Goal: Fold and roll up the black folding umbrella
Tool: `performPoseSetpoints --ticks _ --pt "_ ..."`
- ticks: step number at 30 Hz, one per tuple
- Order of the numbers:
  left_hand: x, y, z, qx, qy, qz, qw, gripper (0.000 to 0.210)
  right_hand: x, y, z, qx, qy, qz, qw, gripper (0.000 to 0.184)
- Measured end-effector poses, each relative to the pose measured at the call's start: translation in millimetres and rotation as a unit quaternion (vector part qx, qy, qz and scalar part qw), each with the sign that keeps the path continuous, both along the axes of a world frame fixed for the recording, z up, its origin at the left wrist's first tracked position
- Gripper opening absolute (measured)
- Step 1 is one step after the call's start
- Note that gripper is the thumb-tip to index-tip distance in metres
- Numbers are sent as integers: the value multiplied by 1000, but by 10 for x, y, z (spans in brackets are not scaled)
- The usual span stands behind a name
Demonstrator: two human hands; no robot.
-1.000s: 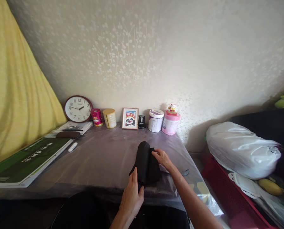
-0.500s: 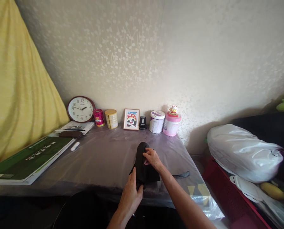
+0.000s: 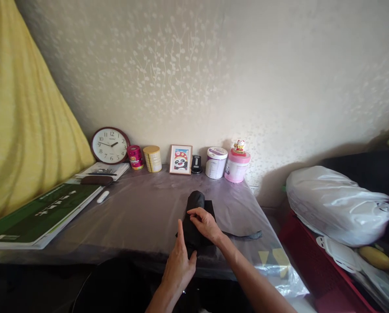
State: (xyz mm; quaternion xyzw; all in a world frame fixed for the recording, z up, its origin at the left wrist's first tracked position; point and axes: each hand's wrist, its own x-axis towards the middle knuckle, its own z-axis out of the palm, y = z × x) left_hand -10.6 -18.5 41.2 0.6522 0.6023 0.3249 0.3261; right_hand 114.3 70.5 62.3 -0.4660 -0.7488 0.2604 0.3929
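Observation:
A rolled bundle of black cloth (image 3: 195,200) lies lengthwise near the table's front edge. A flat black flap shows along its right side, and a thin dark strap (image 3: 251,235) trails right across the table. My left hand (image 3: 179,265) is at the bundle's near left end, fingers stretched out along its side and thumb apart by the near end. Over the middle of the roll, my right hand (image 3: 205,224) has its thumb and index finger pinched together at the cloth. The fingers hide part of the fabric there.
Along the wall stand a clock (image 3: 110,145), a pink tin (image 3: 135,157), a yellow-lidded can (image 3: 152,159), a framed panda picture (image 3: 180,160) and two tubs, one topped by a cat figurine (image 3: 239,147). A green book (image 3: 44,213) lies left. A red basket (image 3: 299,252) stands right.
My right hand has moved left and slightly nearer across the roll. More of the flat flap now shows to its right. My left hand stays at the near end.

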Motion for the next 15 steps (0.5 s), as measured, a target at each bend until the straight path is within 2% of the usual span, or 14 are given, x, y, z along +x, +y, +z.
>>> performPoseSetpoints --ticks 5,9,12,15 --pt "-1 -11 31 16 42 -36 998 70 -31 -90 -8 72 -32 15 997 23" --pt "-13 1 -44 18 21 -27 999 66 3 -164 -46 121 -33 1 992 23" --pt "-16 4 -88 25 10 -19 999 66 46 -154 -88 157 -77 5 985 25" --pt "-10 2 -101 21 17 -16 1000 65 65 -47 -116 159 -131 25 978 29"
